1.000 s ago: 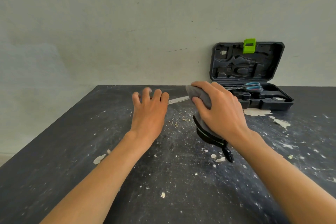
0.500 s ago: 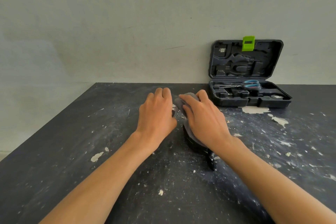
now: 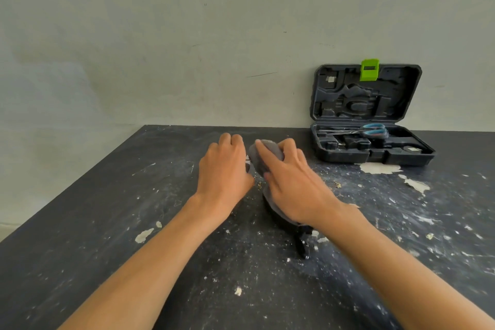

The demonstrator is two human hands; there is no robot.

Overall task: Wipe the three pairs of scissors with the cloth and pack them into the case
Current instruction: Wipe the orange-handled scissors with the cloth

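Observation:
My right hand [image 3: 290, 182] presses a grey cloth [image 3: 263, 157] onto a pair of black-handled scissors [image 3: 301, 241] lying on the dark table [image 3: 134, 222]. Only the handle end shows below my wrist, plus a sliver of blade [image 3: 247, 163] between my hands. My left hand [image 3: 223, 169] is curled over the blade end, touching the cloth. A pair of blue-handled scissors [image 3: 372, 130] lies inside the open black case [image 3: 375, 153] at the back right. A third pair is not visible.
The case's lid [image 3: 364, 94] with a green latch [image 3: 369, 69] leans against the grey wall. Flecks and patches of pale paint [image 3: 380, 168] dot the table. The table's left edge runs diagonally toward me.
My right hand slid the cloth leftward along the blade from the middle to the tip end. My left hand closed in beside it and curled over the blade.

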